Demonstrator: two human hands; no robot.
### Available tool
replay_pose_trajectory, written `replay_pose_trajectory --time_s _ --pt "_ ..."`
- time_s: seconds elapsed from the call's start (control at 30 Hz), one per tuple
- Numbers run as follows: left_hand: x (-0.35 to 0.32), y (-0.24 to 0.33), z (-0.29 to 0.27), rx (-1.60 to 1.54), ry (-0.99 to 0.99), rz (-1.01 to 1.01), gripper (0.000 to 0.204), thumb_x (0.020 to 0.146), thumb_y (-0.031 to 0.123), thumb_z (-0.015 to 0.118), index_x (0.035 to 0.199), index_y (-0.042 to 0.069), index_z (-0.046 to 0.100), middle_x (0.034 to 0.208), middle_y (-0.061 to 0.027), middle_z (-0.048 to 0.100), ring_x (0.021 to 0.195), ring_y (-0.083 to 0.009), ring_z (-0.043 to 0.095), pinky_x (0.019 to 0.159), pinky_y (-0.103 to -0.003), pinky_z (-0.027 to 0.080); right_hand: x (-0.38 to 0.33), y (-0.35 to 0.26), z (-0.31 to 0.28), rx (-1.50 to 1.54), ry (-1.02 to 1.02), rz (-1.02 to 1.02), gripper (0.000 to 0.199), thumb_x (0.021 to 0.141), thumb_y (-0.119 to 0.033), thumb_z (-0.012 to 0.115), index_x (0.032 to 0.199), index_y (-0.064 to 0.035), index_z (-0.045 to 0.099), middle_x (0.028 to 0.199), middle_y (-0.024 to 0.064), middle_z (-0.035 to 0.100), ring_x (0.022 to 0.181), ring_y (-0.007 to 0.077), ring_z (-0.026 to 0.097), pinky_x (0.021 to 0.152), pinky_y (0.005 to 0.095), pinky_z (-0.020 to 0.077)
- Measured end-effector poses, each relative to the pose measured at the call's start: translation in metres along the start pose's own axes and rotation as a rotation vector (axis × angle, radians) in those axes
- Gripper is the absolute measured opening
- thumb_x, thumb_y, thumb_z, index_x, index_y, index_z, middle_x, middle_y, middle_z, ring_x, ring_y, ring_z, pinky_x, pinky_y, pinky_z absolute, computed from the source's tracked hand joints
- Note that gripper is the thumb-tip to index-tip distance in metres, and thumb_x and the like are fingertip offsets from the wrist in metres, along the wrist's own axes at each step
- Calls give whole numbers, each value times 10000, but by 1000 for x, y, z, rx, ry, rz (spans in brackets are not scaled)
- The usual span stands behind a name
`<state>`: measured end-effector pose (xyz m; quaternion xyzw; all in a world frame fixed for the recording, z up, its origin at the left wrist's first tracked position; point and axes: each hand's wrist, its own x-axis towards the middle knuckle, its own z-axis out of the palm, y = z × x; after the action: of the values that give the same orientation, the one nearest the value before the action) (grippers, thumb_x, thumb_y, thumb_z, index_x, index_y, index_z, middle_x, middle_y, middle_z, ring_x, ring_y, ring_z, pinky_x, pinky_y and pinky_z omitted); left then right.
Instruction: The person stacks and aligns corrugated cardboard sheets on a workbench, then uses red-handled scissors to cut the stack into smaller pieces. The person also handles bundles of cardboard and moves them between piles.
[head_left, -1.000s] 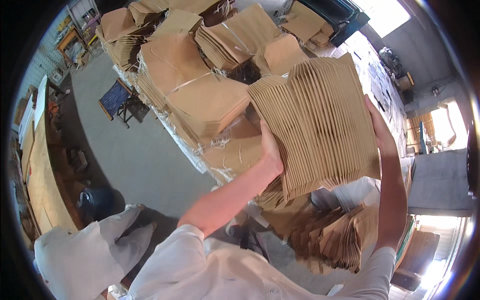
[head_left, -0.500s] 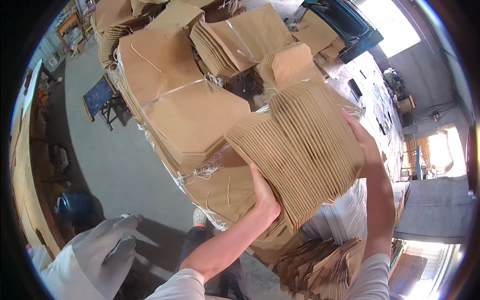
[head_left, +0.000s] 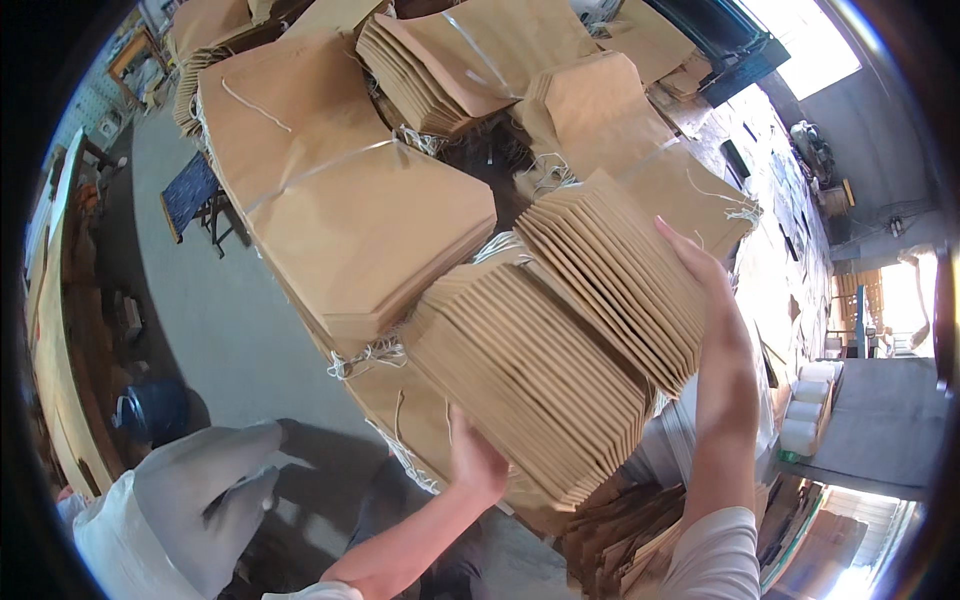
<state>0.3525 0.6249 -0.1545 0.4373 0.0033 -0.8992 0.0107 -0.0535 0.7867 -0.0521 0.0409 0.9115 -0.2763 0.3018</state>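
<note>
Two fanned stacks of brown paper, which look like paper bags with white cords, lie side by side in front of me. My left hand (head_left: 477, 458) is against the near left edge of the nearer stack (head_left: 530, 375), thumb up along its side and other fingers hidden beneath. My right hand (head_left: 703, 268) grips the outer right side of the farther stack (head_left: 612, 265), fingertips along its edge. A narrow dark gap separates the two stacks. White cords (head_left: 497, 246) stick out at their far end.
A large strapped pile of flat brown bags (head_left: 370, 235) lies to the left, with another strapped bundle (head_left: 480, 60) behind. Loose brown sheets (head_left: 620, 540) stand below at the right. A blue folding stool (head_left: 190, 195), a blue bucket (head_left: 155, 410) and grey-white cloth (head_left: 190, 500) are leftward.
The fanned block has come down onto the pile and parted into two stacks. My left hand has moved nearer and leftward; my right hand has shifted slightly left.
</note>
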Motion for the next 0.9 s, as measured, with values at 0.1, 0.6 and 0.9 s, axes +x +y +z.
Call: replay_pose_trajectory --time_s 0.1,0.6,0.9 --pt "-25 16 -7 30 -4 -92 746 978 652 470 1502 121 442 1477 -73 506 1332 -287 494 1101 -464 423 56 64 -27 -220 163 45 895 948 -750 438 1425 -5 570 1505 205 507 1435 265 417 1163 352 318" --pt "-17 14 -114 -304 -212 -218 709 1006 617 423 1479 96 503 1477 -143 549 1338 -368 533 1116 -545 445 75 134 -51 -242 213 -145 632 1033 -528 481 1177 48 699 1185 220 719 1177 302 639 1056 377 428" --pt "-11 9 -151 -439 -274 -167 725 1014 630 411 1461 69 515 1443 -178 572 1299 -384 569 1085 -552 482 -120 7 34 -938 582 -940 588 971 -305 627 1499 -93 481 1450 169 554 1330 333 531 1120 435 405"
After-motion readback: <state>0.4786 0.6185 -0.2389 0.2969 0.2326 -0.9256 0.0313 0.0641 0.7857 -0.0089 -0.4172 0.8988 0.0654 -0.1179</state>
